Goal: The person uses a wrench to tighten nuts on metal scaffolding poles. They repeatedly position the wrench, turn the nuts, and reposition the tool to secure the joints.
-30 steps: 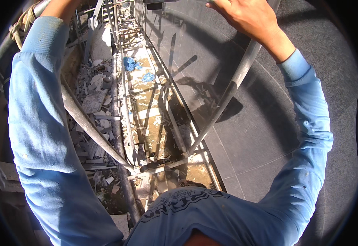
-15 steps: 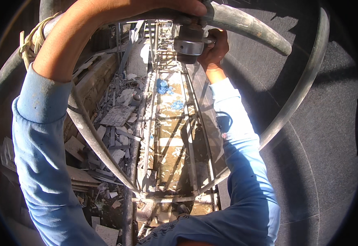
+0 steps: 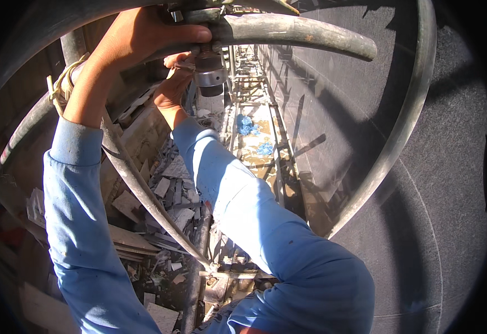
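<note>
A horizontal grey scaffold pipe [image 3: 305,36] crosses the top, joined to other pipes by a clamp [image 3: 199,15] that is partly cut off. My left hand [image 3: 143,34] is closed round the pipe beside the clamp, its thumb along the near side and its other fingers mostly hidden. Just below the clamp hangs a ratchet wrench [image 3: 210,76], showing its round metal head and socket. To the left of that head, my right hand [image 3: 174,86] is closed on the wrench's handle, which the fingers largely cover.
A curved-looking pipe [image 3: 394,150] and a diagonal pipe [image 3: 143,186] frame the space. Rope [image 3: 62,86] ties pipes at left. Far below lie broken boards and rubble [image 3: 179,178], scaffold frames and blue scraps [image 3: 246,125]. A dark stone-clad wall [image 3: 455,183] rises on the right.
My right hand has swung the wrench handle from the right of its head round to the left. The view has shifted, and the clamp and wrench now appear further left.
</note>
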### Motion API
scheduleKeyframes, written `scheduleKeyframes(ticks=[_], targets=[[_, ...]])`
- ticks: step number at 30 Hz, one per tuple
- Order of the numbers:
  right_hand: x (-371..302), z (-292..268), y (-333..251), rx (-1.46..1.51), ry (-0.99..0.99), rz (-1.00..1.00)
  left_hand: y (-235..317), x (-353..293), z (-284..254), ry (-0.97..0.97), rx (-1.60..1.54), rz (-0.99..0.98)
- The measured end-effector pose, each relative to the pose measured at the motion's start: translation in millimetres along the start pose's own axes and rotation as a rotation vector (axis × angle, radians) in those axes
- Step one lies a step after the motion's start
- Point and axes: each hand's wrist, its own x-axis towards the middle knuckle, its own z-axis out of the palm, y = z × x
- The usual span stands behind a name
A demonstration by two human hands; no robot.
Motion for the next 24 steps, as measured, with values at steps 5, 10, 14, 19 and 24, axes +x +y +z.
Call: scheduleKeyframes(ticks=[5, 10, 14, 19, 24], targets=[[16, -12, 0, -0.069, -0.036, -0.053, -34, 17, 8, 0.025, 0.138, 0.3], [20, -69, -36, -0.305, -0.38, -0.29, -35, 5, 11, 0.054, 0.196, 0.313], [94, -118, -74, 0.046, -0.854, -0.009, -20, 7, 3, 0.02, 0.191, 0.275], [162, -157, -93, -0.376, -1.023, -0.499, -14, -1, -7, 0.007, 0.173, 0.193], [185, -178, -107, -0.155, -1.138, -0.68, -7, 3, -1, -0.015, 0.061, 0.114]])
